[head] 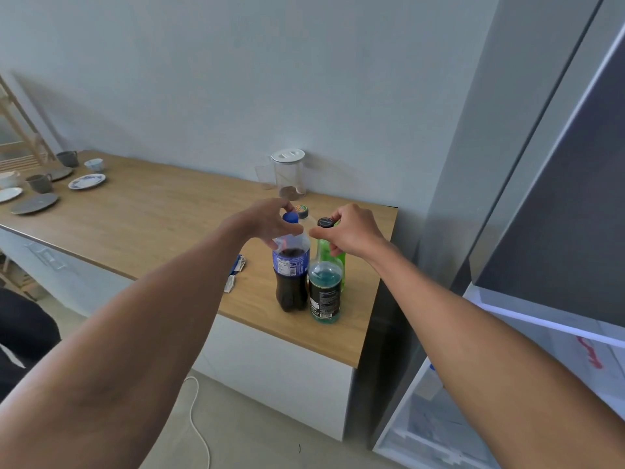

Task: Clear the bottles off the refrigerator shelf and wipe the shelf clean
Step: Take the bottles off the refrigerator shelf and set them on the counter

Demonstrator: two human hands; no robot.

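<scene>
Teal liquid fills the nearest bottle (324,292), black-labelled and black-capped, upright near the wooden counter (169,211) edge. The right hand (351,233) pinches just under its cap. Touching it on the left stands the dark cola bottle (291,275), whose neck the left hand (267,223) clasps below the blue cap. A green bottle (333,257) stands behind; farther back, a clear jug (289,174).

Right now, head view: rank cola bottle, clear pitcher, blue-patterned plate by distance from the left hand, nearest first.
1. cola bottle: at the left hand, fingers at its neck.
2. clear pitcher: just beyond the hand, by the wall.
3. blue-patterned plate: far off on the left end of the counter.
</scene>
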